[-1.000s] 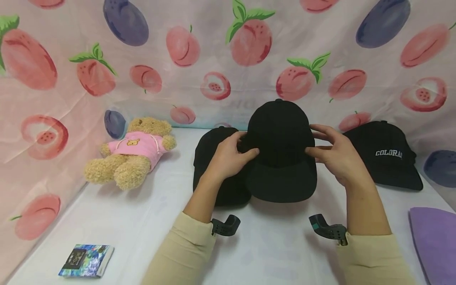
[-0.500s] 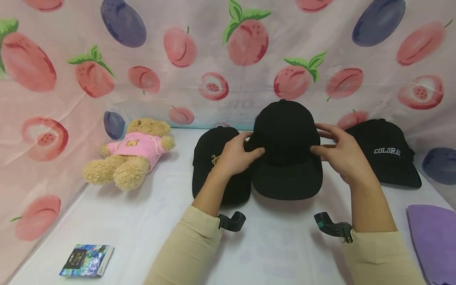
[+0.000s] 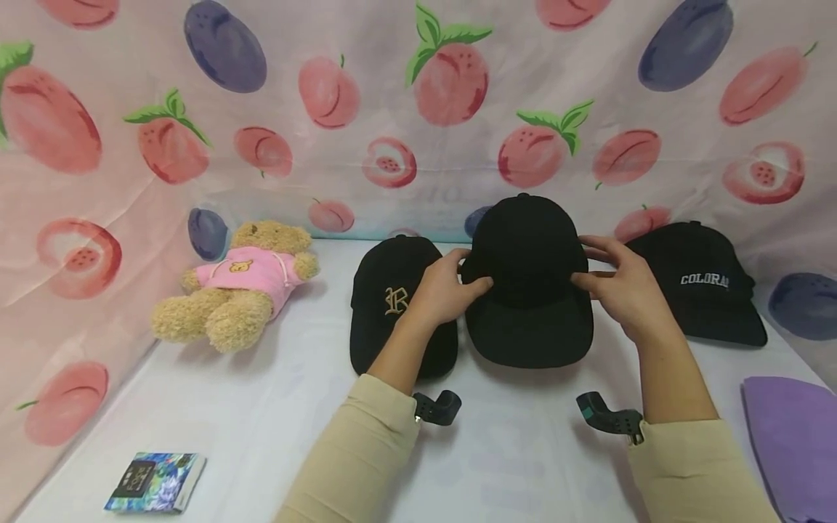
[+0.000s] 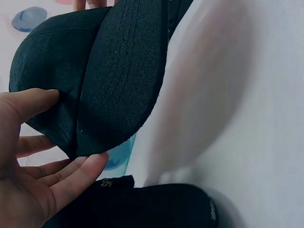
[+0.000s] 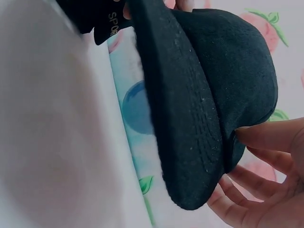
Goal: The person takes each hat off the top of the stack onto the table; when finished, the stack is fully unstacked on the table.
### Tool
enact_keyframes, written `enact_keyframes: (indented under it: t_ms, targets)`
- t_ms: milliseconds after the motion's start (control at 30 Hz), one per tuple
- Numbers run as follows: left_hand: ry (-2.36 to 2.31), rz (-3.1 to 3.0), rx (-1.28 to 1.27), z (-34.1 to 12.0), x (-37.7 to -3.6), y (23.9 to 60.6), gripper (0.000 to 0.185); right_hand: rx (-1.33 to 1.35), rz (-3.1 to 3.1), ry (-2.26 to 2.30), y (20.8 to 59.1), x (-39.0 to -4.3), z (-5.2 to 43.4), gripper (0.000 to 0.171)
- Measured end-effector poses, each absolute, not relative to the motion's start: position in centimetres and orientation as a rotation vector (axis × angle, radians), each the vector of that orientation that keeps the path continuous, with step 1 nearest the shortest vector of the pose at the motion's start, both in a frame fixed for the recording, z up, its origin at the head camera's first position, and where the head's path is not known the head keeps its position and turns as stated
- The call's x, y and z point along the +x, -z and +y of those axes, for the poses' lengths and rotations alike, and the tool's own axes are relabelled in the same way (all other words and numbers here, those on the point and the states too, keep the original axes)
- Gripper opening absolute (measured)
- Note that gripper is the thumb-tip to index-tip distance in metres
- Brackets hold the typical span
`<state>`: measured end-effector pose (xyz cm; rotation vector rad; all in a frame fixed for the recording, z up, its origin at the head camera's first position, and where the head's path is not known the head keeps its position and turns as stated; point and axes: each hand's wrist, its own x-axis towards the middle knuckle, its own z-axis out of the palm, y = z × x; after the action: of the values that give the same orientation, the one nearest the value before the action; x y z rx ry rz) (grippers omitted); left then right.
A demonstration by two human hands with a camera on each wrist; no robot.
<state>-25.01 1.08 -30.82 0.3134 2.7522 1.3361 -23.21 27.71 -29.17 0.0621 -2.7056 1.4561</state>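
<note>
Your left hand and right hand pinch the plain black cap by its sides, just above the table between two other caps; a loosened pinch could likely tip it onto the lettered cap.

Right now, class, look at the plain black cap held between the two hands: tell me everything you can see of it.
The plain black cap has a rounded crown with a small button on top and a flat, wide brim showing rows of stitching. The cloth looks like matte woven fabric, with no logo visible. It sits upright, brim toward the person, between two other dark caps, over the white table. The left hand and right hand pinch its sides where crown meets brim. The wrist views suggest the brim is lifted off the table.
</note>
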Motion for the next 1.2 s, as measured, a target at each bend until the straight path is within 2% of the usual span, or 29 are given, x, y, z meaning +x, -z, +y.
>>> enact_keyframes:
  t_ms: [667,1200]
  targets:
    - [-1.329,2.721,0.274,4.2,-26.7,33.1,0.064,-0.018,-2.675,-1.45,32.1,-24.5,29.7,0.064]
    - [-1.263,2.71,0.237,6.5,-27.7,34.0,0.062,-0.198,-2.587,-1.486,34.0,-24.8,31.2,0.058]
